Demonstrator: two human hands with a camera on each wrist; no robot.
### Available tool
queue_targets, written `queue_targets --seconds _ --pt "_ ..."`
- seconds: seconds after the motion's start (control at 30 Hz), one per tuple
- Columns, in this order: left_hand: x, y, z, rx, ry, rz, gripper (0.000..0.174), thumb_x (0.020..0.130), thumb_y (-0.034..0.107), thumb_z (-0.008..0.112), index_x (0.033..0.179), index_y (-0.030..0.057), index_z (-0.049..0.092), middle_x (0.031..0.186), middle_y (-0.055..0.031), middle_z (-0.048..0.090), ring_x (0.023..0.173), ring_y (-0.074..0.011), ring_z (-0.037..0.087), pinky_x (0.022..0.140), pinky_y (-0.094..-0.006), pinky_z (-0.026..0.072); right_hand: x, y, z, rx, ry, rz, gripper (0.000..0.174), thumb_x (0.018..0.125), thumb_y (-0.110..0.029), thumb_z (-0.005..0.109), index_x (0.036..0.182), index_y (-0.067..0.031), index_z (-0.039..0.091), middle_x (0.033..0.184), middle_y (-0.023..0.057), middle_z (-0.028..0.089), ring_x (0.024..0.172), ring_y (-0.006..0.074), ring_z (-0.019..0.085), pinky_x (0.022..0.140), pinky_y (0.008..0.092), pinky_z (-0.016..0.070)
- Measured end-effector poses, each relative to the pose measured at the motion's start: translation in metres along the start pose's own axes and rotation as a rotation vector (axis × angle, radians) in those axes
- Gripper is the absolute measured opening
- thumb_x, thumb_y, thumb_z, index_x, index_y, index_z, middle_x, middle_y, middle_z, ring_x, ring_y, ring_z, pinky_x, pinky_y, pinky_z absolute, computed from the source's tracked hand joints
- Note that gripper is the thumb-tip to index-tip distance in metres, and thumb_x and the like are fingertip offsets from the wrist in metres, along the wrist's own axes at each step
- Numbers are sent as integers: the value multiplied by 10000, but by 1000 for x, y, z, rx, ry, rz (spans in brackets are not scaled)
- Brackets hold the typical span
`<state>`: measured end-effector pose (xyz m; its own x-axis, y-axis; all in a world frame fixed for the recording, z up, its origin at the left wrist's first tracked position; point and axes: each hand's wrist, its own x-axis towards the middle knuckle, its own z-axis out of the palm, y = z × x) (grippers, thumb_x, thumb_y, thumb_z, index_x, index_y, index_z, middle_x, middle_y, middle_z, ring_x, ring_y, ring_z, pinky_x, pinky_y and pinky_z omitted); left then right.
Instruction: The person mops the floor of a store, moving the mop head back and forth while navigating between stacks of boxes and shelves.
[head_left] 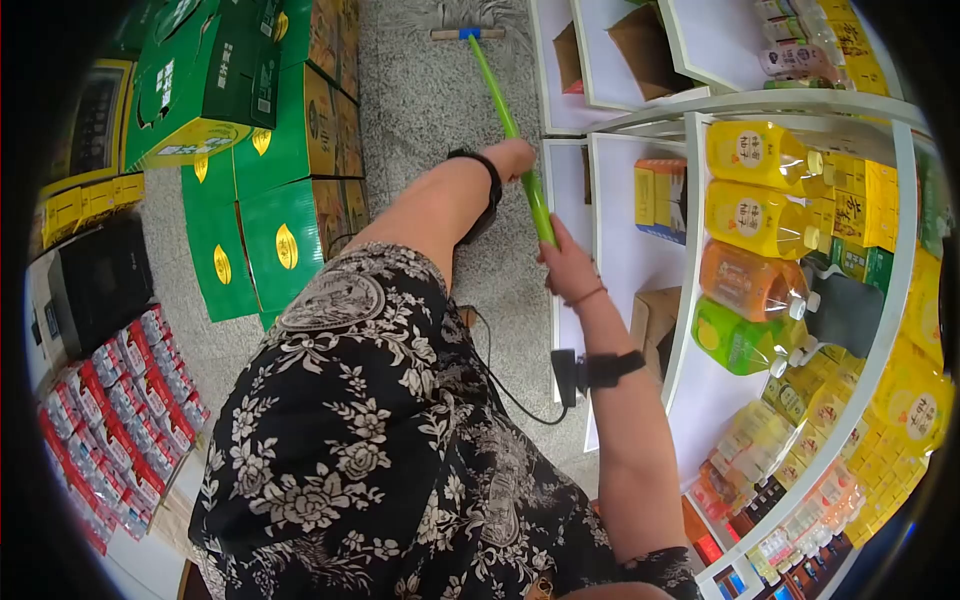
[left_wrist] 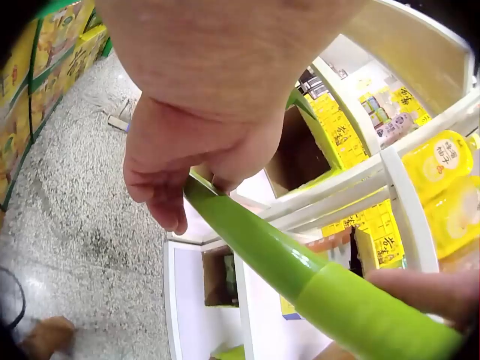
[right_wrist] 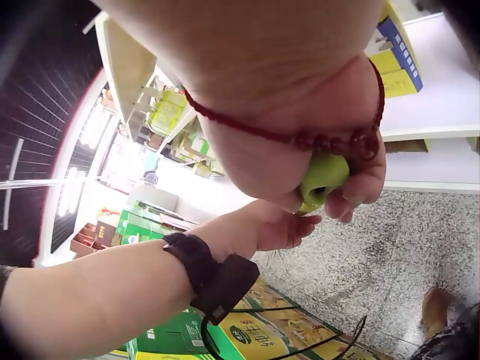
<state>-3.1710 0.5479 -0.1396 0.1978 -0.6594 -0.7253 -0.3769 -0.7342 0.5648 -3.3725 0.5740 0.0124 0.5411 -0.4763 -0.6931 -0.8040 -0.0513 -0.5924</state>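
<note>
A mop with a long green handle [head_left: 493,92] slants down the aisle, its narrow head with a blue middle [head_left: 468,34] on the speckled floor. My left hand [head_left: 510,158] holds the handle partway along. In the left wrist view, the fingers of that left hand [left_wrist: 191,154] curl round the green tube [left_wrist: 262,251]. Nearer my body, my right hand [head_left: 572,264] grips the top end of the handle. The right wrist view shows the hollow handle end [right_wrist: 326,178] poking out of the right hand [right_wrist: 277,161], below a red bead bracelet [right_wrist: 300,141].
Stacked green cartons [head_left: 285,240] line the left side of the aisle. White shelves [head_left: 620,200] run close along the right, with juice bottles [head_left: 750,205] and an open cardboard box [head_left: 650,50]. A black cable [head_left: 510,390] hangs beside my body. Red-and-white packs [head_left: 120,410] lie at lower left.
</note>
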Motion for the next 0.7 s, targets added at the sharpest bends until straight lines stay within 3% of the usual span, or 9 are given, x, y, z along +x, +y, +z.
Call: queue_targets --seconds 0.03,0.1,0.17,0.23,0.3,0.33,0.4,0.57,0.7 --pt "-2 0 10 1 0 3 345 862 279 429 789 -12 601 650 -122 595 550 -217 599 506 -327 501 -1 21 5 0 3 0 534 857 -198 440 1352 -137 247 734 59 559 425 126 478 417 257 426" --pt "-9 -6 38 928 -74 505 179 787 140 541 878 20 637 747 -126 626 615 -254 619 529 -389 497 -17 61 18 -257 135 -223 543 850 -185 448 1354 -167 246 743 62 569 447 133 488 444 263 426" --pt "-35 10 67 684 -204 232 186 766 176 577 873 38 643 768 -103 638 627 -247 625 551 -397 507 -60 72 20 -193 97 -158 542 847 -179 450 1352 -176 254 749 61 573 457 128 483 455 260 423" --pt "-50 1 113 382 -196 200 243 785 228 569 899 23 634 776 -115 642 617 -237 625 547 -392 507 -105 73 16 -131 68 -91 541 844 -172 452 1350 -184 262 755 61 577 466 123 479 466 258 421" --pt "-103 11 130 -139 -276 -85 348 799 325 540 814 -11 627 703 -118 635 561 -206 618 521 -332 513 -158 68 10 2 -16 151 539 837 -156 468 1343 -196 287 753 58 575 461 108 451 462 252 410" --pt "-128 17 132 -184 -327 -76 363 808 336 528 839 -12 623 737 -122 639 596 -216 623 551 -352 510 -178 75 8 3 -21 148 539 837 -156 468 1343 -196 287 753 58 575 461 108 451 462 252 410" --pt "-160 26 137 -218 -379 -57 379 817 348 516 865 -14 619 770 -126 643 631 -226 627 581 -372 507 -215 92 4 -18 -34 264 520 836 -207 499 1324 -161 324 855 158 608 737 195 603 685 290 458" --pt "-156 28 155 -193 -621 -39 470 842 385 458 1052 -24 554 918 -178 629 750 -275 624 645 -450 477 -262 117 -1 38 66 97 498 814 -117 519 1294 -126 383 828 129 602 690 145 565 689 263 450" --pt "-129 29 137 -164 -582 0 482 845 401 447 1012 -35 564 890 -174 632 716 -266 627 628 -431 479 -246 85 -13 -4 79 14 486 802 -69 511 1275 -76 402 865 89 606 712 106 547 691 238 439"
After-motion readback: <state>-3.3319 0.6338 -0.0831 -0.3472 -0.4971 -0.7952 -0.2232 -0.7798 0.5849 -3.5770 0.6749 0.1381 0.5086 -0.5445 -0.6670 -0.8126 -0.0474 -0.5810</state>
